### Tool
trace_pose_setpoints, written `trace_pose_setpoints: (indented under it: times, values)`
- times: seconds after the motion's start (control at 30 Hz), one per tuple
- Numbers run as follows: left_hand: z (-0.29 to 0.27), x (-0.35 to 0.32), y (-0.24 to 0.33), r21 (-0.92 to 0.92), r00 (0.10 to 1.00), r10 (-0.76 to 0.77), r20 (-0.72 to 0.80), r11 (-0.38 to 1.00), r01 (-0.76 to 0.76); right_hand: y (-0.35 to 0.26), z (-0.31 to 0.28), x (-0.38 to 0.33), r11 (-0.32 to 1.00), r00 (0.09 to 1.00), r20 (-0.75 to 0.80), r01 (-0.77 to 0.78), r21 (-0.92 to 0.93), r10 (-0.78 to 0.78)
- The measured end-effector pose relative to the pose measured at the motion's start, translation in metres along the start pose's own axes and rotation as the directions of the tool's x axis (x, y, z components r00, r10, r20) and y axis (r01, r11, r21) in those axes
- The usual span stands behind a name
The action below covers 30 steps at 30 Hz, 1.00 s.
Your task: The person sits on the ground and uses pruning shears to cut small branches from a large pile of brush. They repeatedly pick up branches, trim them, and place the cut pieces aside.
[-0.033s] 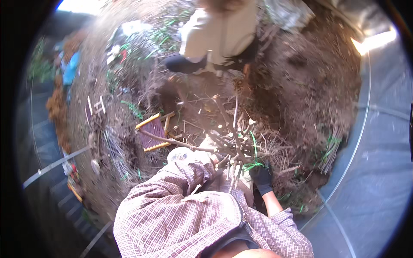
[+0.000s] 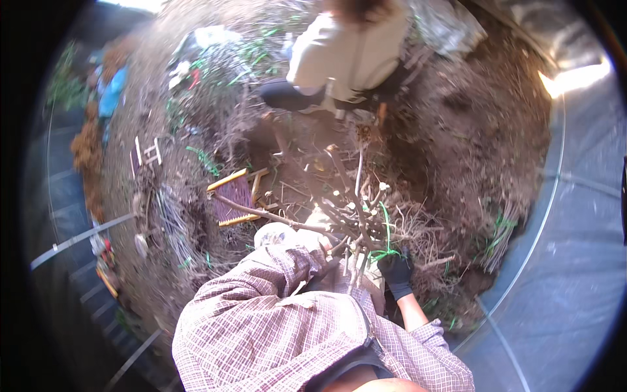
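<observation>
Head view: gloved right hand grips bare pruned shrub.

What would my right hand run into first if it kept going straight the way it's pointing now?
Most likely the bundle of cut woody stems just ahead: the black-gloved right hand points up into its base, by the green tie. Whether it already touches them is unclear.

Counted over the soil bed: hands, people, tools and stems

Two gloved hands are seen, a pale-gloved left hand and a black-gloved right hand; one other person is crouched opposite. One yellow-framed purple stool is counted, and one bundle of bare cut stems, tied by one green cord. The stems themselves are too tangled to be numbered.
</observation>
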State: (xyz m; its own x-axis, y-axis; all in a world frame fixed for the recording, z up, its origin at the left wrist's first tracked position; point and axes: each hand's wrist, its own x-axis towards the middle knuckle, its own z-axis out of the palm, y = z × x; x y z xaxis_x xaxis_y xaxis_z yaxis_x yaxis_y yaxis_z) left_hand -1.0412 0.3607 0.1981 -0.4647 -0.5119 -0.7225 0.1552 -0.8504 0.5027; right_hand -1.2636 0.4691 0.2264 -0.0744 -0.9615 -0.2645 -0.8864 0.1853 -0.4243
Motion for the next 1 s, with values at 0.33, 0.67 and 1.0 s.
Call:
trace_pose_setpoints:
  times: [0.33, 0.67, 1.0]
  values:
    - [-0.085, -0.099, 0.033, -0.285, 0.962, 0.234, -0.137, 0.921, -0.265, -0.171, -0.063, 0.067, 0.885, 0.877, 0.119, 0.463, 0.049, -0.465]
    - [-0.133, -0.154, 0.029, -0.341, 0.945, 0.229, -0.234, 0.891, -0.300, -0.258, -0.080, 0.086, 0.759, 0.734, 0.194, 0.623, 0.190, -0.651]
    - [-0.251, -0.238, 0.037, -0.208, 0.849, 0.288, -0.443, 0.888, -0.409, -0.332, -0.015, 0.116, 0.636, 0.690, -0.080, 0.701, 0.322, -0.719]
